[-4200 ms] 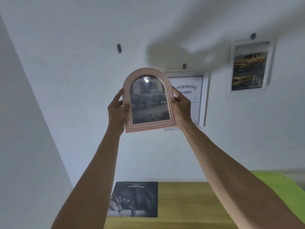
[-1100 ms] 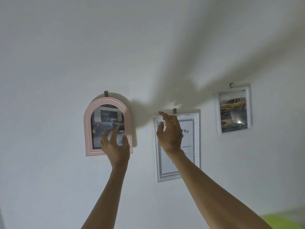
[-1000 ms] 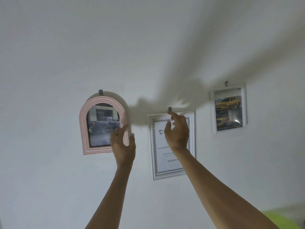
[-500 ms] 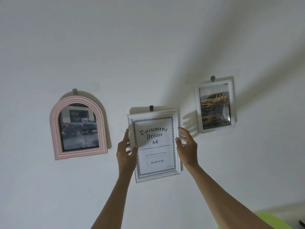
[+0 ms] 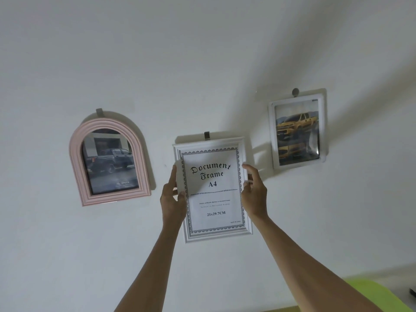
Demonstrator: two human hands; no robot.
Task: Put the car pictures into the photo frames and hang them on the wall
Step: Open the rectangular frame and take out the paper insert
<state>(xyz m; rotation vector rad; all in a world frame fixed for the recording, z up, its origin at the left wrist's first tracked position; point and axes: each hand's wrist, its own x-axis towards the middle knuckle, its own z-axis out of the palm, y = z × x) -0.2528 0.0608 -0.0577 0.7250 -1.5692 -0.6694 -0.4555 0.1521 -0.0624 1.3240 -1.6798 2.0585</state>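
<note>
The white moulded document frame (image 5: 245, 183) between the hands looks matt around its paper sheet, while the pink ribbed arched frame (image 5: 75, 167) left of the left hand (image 5: 172, 202) has glossy glazing.

Three photo frames hang on the wall — one pink arched frame (image 5: 109, 159), two white frames (image 5: 212, 190) (image 5: 297, 131) — with three hooks (image 5: 99, 112) and two hands (image 5: 172, 199) (image 5: 254, 194).

My arms are bare from the bottom edge of the view up to my hands: no sleeves, no watch, no bands at either wrist. My left hand (image 5: 172, 200) and right hand (image 5: 254, 194) wear no gloves, and I see no rings on the fingers that show.
</note>
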